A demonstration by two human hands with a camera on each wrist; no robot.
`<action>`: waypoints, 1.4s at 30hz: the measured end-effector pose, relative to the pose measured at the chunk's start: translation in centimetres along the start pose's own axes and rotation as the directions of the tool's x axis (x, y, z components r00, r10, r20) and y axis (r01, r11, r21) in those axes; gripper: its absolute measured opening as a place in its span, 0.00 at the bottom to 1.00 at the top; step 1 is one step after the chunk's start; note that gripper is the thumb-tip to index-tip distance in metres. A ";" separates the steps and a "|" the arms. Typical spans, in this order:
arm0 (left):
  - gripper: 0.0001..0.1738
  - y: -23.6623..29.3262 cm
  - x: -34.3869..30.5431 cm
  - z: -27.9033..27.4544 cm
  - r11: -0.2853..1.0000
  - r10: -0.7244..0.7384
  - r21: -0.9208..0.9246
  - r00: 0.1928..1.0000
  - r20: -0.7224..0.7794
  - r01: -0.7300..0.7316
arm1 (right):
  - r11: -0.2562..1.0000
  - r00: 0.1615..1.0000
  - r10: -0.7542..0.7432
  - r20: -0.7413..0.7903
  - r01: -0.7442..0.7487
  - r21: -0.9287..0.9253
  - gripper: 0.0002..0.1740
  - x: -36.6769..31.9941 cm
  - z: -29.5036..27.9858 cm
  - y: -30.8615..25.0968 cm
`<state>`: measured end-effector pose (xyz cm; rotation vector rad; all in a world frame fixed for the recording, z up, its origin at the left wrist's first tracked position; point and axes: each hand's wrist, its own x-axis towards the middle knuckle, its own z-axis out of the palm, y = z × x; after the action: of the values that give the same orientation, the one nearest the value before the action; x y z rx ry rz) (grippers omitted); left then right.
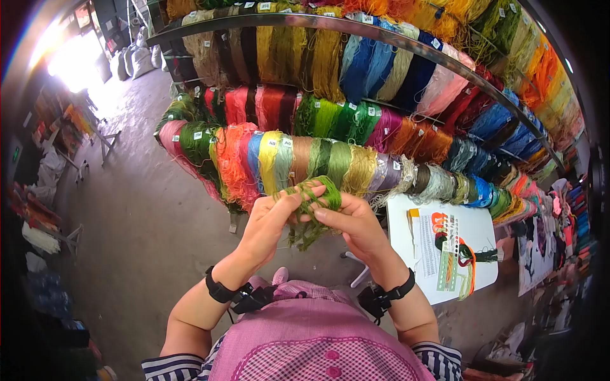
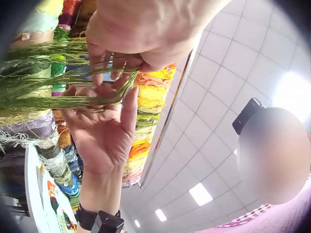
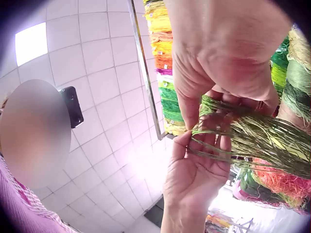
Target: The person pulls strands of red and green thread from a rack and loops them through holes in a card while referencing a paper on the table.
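Observation:
A skein of green thread [image 1: 329,195] is held in front of the body, its strands spread between both hands and hanging below them. My left hand [image 1: 265,223] pinches strands between thumb and fingers on the left side. On the other side my right hand [image 1: 361,228] holds the brighter green part, its thumb pointing toward the left hand. In the right wrist view the thumb tips of the left hand [image 3: 197,177] and right hand [image 3: 223,58] come close together at a few strands. Loose green strands [image 2: 53,102] run out from the fingers in the left wrist view.
Racks of labelled, coloured thread skeins [image 1: 305,159] stand just beyond the hands, with a metal rail [image 1: 330,24] above. To the right is a white board [image 1: 406,222] bearing a printed sheet and thread samples. White sacks [image 1: 141,61] sit by the bright doorway.

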<state>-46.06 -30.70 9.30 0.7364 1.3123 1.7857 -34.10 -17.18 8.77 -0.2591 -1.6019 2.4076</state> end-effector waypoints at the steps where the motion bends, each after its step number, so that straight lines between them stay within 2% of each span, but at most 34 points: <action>1: 0.21 0.1 -0.1 0.2 1.000 0.014 0.023 1.000 -0.022 -0.014 | 1.000 1.000 0.001 0.001 -0.001 0.001 0.13 0.0 0.0 0.1; 3: 0.21 -0.2 0.0 0.0 1.000 0.022 -0.002 1.000 -0.015 -0.022 | 0.995 0.999 -0.031 -0.023 0.029 -0.093 0.12 -0.1 -0.2 0.5; 8: 0.19 -0.2 -0.1 -0.1 0.998 0.043 -0.038 0.999 0.014 -0.042 | 0.989 0.997 -0.067 -0.044 0.060 -0.132 0.12 -0.2 -0.2 0.4; 9: 0.18 -0.3 -0.1 -0.1 0.997 0.072 0.033 0.997 0.009 -0.072 | 0.986 0.995 -0.084 -0.053 0.076 -0.146 0.13 -0.2 -0.2 0.4; 11: 0.17 -0.4 0.0 -0.3 0.989 0.102 0.104 0.995 0.005 -0.102 | 0.989 0.989 -0.120 -0.085 0.112 -0.097 0.14 0.1 0.0 0.6; 13: 0.23 -0.3 0.2 -0.9 0.995 0.026 0.098 0.996 0.083 -0.035 | 0.988 0.981 -0.154 -0.117 0.149 -0.047 0.15 0.3 -0.3 0.8; 14: 0.23 0.0 0.3 -0.7 0.995 0.026 0.098 0.996 0.084 -0.035 | 0.992 0.988 -0.115 -0.106 0.120 0.041 0.15 0.4 -1.0 1.0; 15: 0.27 0.6 0.3 -0.2 0.993 -0.030 -0.113 0.997 0.071 0.038 | 0.988 0.993 -0.076 -0.094 0.088 0.130 0.16 0.4 -1.6 1.2; 16: 0.31 0.9 0.3 0.1 0.942 -0.089 -0.318 0.993 0.073 0.108 | 0.996 0.996 -0.010 -0.093 0.018 0.084 0.17 0.5 -2.0 1.2; 17: 0.31 0.9 0.4 0.2 0.942 -0.093 -0.317 0.993 0.078 0.113 | 0.996 0.995 -0.011 -0.099 0.020 0.086 0.17 0.5 -1.8 1.3; 19: 0.37 0.7 0.4 0.4 0.930 -0.069 -0.354 0.992 0.103 0.102 | 1.000 0.999 0.020 -0.038 -0.020 -0.009 0.17 0.4 -0.1 0.4; 23: 0.34 0.5 0.4 0.4 0.935 -0.047 -0.339 0.985 0.163 0.101 | 0.999 0.999 0.031 -0.030 -0.032 -0.019 0.14 0.2 0.0 0.1; 26: 0.33 0.8 0.2 0.4 0.964 -0.044 -0.251 0.987 0.155 0.083 | 0.999 0.999 0.001 -0.033 -0.003 -0.041 0.14 -0.1 0.0 0.1; 29: 0.30 0.7 0.2 0.1 0.967 -0.065 -0.232 0.982 0.179 0.106 | 0.998 0.999 -0.021 -0.034 0.019 -0.061 0.14 -0.1 0.1 -0.1; 33: 0.32 0.8 0.2 0.3 0.967 -0.054 -0.239 0.985 0.164 0.093 | 0.998 0.999 -0.016 -0.051 0.012 -0.065 0.13 -0.1 -0.1 0.0; 35: 0.36 1.3 0.2 0.6 0.949 -0.087 -0.288 0.985 0.147 0.127 | 0.991 0.997 -0.060 -0.049 0.065 0.113 0.12 0.3 -0.7 0.9; 36: 0.36 1.2 0.2 0.6 0.949 -0.087 -0.288 0.985 0.146 0.127 | 0.992 0.997 -0.059 -0.048 0.065 0.112 0.12 0.3 -0.2 0.5; 38: 0.40 0.7 0.2 0.8 0.927 -0.101 -0.340 0.978 0.182 0.159 | 0.998 0.995 0.041 -0.096 -0.036 0.052 0.11 0.2 1.4 -0.4; 39: 0.40 0.5 0.2 0.8 0.927 -0.102 -0.339 0.978 0.183 0.160 | 0.998 0.994 0.041 -0.097 -0.036 0.053 0.11 0.2 1.0 -0.2; 41: 0.43 0.0 0.3 0.7 0.912 -0.122 -0.364 0.973 0.194 0.187 | 0.990 0.996 0.093 0.004 -0.092 -0.103 0.13 0.3 0.0 0.3; 42: 0.43 0.1 0.3 0.8 0.912 -0.122 -0.365 0.974 0.193 0.187 | 0.990 0.996 0.094 0.005 -0.093 -0.103 0.13 0.3 0.1 0.4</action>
<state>-45.59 -30.12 9.64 0.5336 0.8509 1.7378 -34.47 -17.29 8.46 -0.3490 -1.7583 2.4002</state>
